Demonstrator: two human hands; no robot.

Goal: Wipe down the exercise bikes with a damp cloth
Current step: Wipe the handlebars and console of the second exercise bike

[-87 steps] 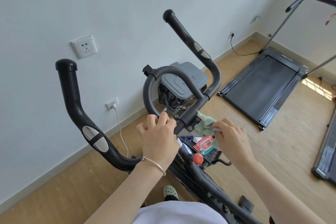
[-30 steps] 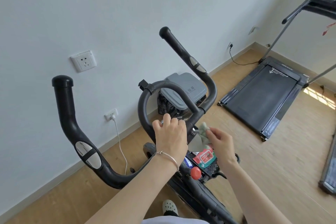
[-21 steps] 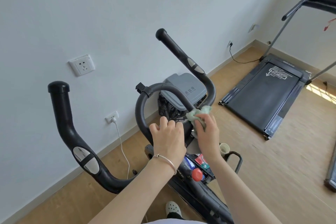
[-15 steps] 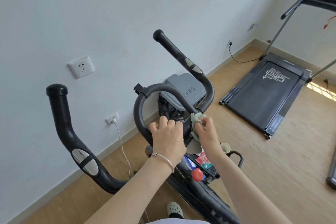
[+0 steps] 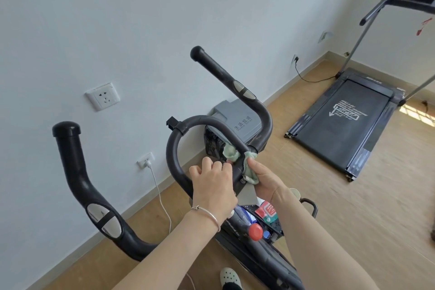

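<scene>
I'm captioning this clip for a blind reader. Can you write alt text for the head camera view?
A right hand wraps a green cloth around the looped centre bar of a black exercise bike, while the left hand grips the bar beside it. A grey bin stands against the white wall behind, and a treadmill lies on the wooden floor to the right.

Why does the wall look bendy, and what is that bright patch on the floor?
Head view: the wide lens curves the wall and tilts the treadmill; the bright patch at the far right looks like sunlight on the wooden floor; the hands and green cloth are sharp, not blurry.
</scene>
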